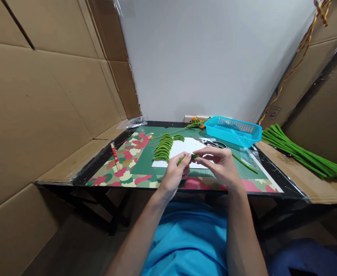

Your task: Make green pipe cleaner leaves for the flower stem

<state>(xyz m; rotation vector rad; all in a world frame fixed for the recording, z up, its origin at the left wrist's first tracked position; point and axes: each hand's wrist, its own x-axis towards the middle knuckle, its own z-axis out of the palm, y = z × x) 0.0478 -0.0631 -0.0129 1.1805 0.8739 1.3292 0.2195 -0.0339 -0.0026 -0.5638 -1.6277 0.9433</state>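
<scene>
Above the sheet of white paper (182, 145), both hands pinch a short piece of bent green pipe cleaner (194, 156). My left hand (177, 170) holds one end between thumb and forefinger. The fingertips of my right hand (218, 163) close on the other end, partly covering it. Left of the hands lies a column of curved green pipe cleaner pieces (163, 147), with one more arc (179, 137) at its top right. Scissors (210, 142) with dark handles rest just beyond my right hand. A single straight green pipe cleaner (245, 164) lies to the right.
A blue plastic basket (234, 132) stands at the back right, beside orange flowers (198, 122) on green stems. Many long green pipe cleaners (303, 151) lie on cardboard at the right. A red-wrapped stick (115, 156) is on the patterned mat (139, 180). Cardboard walls flank the table.
</scene>
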